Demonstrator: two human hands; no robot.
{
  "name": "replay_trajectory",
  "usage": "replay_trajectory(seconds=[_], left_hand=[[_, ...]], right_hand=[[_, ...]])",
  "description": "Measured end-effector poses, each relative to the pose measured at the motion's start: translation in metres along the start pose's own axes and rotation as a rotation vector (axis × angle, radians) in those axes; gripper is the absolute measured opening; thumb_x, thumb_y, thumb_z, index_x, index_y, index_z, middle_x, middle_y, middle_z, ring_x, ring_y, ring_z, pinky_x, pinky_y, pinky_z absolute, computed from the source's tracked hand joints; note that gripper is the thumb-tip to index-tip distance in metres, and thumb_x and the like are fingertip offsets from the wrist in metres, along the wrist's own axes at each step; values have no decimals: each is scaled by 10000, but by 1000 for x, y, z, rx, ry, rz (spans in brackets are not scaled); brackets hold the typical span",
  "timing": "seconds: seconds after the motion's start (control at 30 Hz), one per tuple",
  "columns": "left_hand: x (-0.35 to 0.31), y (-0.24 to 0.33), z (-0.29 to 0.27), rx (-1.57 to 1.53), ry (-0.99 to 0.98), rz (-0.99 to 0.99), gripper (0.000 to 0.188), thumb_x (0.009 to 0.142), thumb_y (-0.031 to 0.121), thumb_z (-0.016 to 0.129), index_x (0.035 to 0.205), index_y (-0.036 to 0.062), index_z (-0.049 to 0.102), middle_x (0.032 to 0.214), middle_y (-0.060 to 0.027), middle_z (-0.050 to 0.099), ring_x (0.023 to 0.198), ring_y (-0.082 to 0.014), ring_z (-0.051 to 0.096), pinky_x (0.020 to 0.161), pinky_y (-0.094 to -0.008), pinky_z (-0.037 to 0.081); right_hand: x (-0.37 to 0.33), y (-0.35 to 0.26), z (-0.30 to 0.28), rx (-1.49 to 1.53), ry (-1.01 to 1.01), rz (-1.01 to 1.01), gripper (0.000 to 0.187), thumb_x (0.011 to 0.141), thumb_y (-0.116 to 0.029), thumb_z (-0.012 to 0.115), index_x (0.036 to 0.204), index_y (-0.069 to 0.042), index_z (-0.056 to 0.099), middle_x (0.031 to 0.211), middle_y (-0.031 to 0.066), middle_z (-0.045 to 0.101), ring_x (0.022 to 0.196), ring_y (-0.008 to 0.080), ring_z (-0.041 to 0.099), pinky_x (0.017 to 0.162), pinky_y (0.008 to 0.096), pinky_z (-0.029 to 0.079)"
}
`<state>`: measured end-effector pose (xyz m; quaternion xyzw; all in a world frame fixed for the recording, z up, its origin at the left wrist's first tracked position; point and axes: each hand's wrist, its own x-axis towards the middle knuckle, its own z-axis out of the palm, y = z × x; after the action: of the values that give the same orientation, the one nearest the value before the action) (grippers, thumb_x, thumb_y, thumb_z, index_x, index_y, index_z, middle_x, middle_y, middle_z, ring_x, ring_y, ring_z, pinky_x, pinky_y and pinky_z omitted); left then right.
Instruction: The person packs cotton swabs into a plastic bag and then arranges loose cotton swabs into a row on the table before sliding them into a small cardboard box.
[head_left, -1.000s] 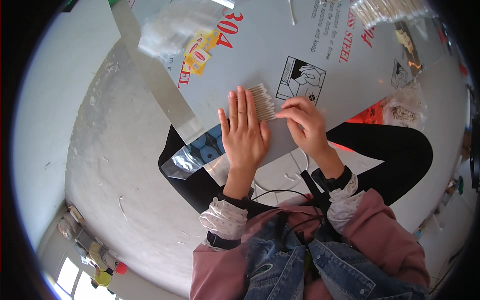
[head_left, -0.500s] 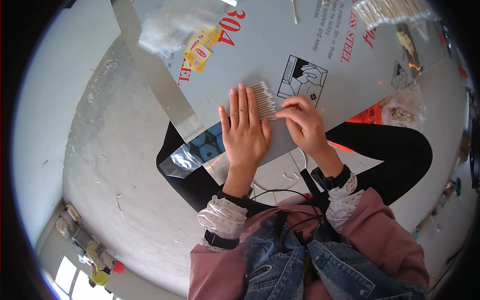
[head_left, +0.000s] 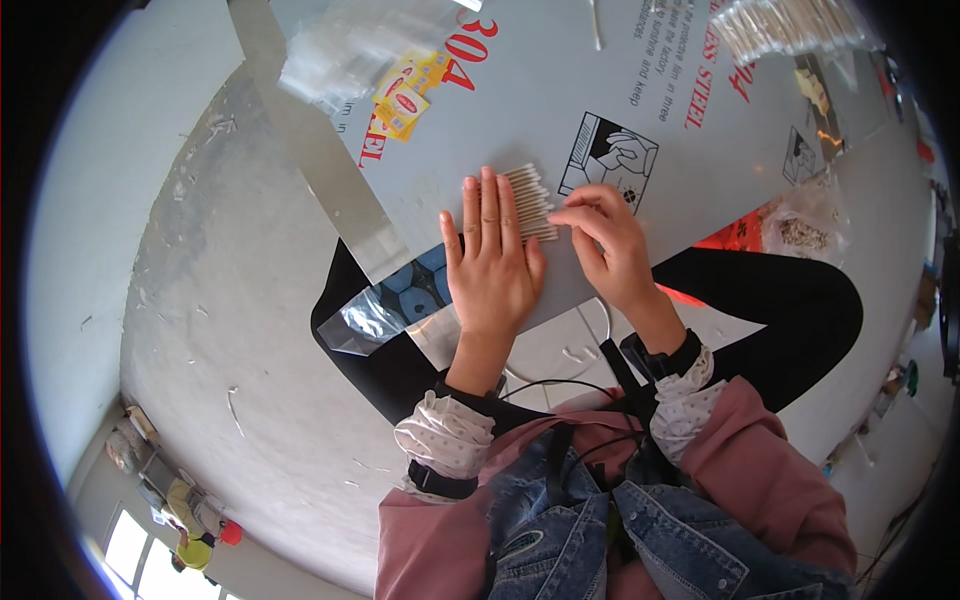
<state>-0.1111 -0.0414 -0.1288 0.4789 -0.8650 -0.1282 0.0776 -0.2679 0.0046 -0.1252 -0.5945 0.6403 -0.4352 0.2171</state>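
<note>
While a flat row of thin, pale-stemmed cotton swabs with white tips (head_left: 530, 203) is being covered on its left part by the left hand (head_left: 493, 265), its right ends are being met by the curled fingertips of the right hand (head_left: 615, 250). The row is being supported near the near edge of a grey, film-covered tabletop with red and black print (head_left: 480, 140). The left hand is being kept flat, its three middle fingers straight and close together, the little finger spread, with nothing being clamped. The right index finger is being held bent against or just above the tips; whether a swab is being pinched cannot be told.

Compared with half a second ago, the right fingertips are being held slightly farther along the row, and the nearest swab tips are being left more exposed. The left hand is being kept on the same spot.

At the far left, small yellow printed packets (head_left: 404, 105) are being partly overlapped by a heap of clear plastic bags (head_left: 345, 65). At the far right, a dense bundle of white-tipped swabs (head_left: 785, 30) is being shown, and a single loose swab (head_left: 597, 25) is being seen left of it.
</note>
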Motion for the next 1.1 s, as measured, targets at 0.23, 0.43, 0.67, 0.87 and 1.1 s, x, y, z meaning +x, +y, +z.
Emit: replay_trajectory(seconds=[0.23,0.43,0.67,0.87,1.1], left_hand=[[-1,0,1,11,2,0,657,967,316,409,1545,17,327,1625,-145,295,1528,-284,223,1234,-497,97],[0,0,1,10,-1,-3,652,971,322,399,1544,18,330,1624,-145,296,1528,-281,226,1234,-499,97],[0,0,1,18,9,1,642,976,319,392,1540,16,340,1620,-144,304,1525,-283,232,1233,-502,101],[0,1,1,16,8,-1,639,978,316,391,1537,11,342,1619,-144,307,1524,-284,236,1233,-504,107],[0,0,1,10,5,0,643,975,314,398,1538,10,337,1623,-142,299,1526,-281,231,1233,-505,106]], right_hand=[[6,0,1,-50,-5,-17,242,789,109,636,955,-59,687,1022,81,586,826,235,604,722,340,513],[7,-1,2,-41,0,0,240,797,101,635,964,-63,689,1020,77,586,822,231,606,721,338,514],[13,5,2,-85,4,-45,302,805,155,600,988,-60,709,1057,88,571,795,186,608,647,274,484],[12,2,1,-100,-10,-3,210,787,82,644,914,-82,674,1008,63,577,811,227,608,701,342,514],[17,0,2,-68,19,23,223,796,87,642,936,-84,677,1026,66,583,831,234,609,721,341,516]])
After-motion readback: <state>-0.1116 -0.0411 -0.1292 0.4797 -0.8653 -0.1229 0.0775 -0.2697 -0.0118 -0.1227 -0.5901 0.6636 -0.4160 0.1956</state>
